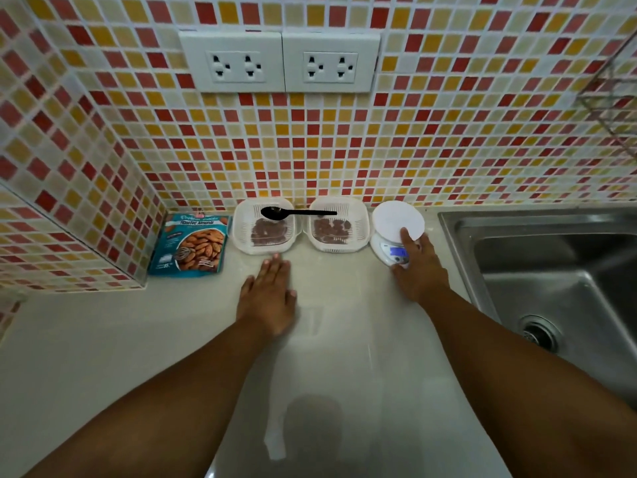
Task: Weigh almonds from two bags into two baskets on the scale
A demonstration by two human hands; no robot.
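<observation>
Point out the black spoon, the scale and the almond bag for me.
black spoon (296, 212), head view, middle of the handle, over the gap between the baskets.
scale (396, 219), head view, bare white weighing plate.
almond bag (193, 246), head view, printed front, lying flat.

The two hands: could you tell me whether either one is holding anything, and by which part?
Nothing is held. The left hand lies flat on the counter; the right hand rests with straight fingers on the scale front.

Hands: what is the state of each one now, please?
Left hand: open, flat on the counter, holding nothing.
Right hand: open, fingers straight, touching the scale.
</observation>
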